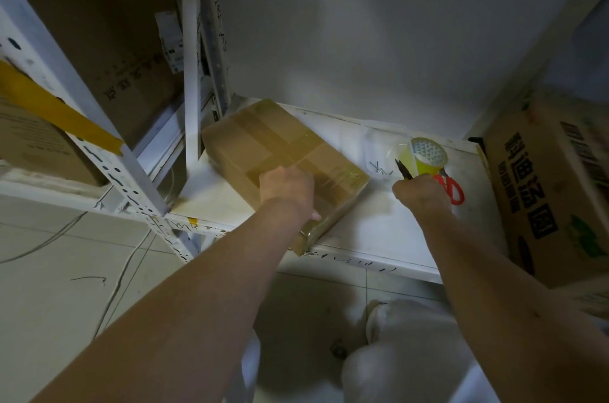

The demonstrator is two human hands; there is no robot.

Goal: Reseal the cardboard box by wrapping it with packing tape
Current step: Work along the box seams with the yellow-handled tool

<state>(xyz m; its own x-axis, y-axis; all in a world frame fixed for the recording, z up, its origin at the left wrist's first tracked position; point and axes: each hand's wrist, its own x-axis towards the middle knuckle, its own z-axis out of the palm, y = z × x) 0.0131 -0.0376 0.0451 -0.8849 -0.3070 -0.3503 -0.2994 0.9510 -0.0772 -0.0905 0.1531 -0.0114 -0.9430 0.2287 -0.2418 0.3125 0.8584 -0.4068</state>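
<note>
Both hands were busy — your left hand [286, 186] pressed down on the cardboard box [283, 165] on the white shelf [372, 231], your right hand [421, 193] gripped the red scissors [453, 188] beside the tape roll [427, 155]. Those blades could snag that loose film — and the big printed carton [553, 185] crowded your right.

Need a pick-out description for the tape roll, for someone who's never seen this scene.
Start at the white shelf against the wall, with a plain cardboard box on its left part. Go right, past the box, to the right hand: the tape roll stands just beyond it. It is the only round, yellowish, translucent thing there, unlike the red-handled scissors beside it.
</note>
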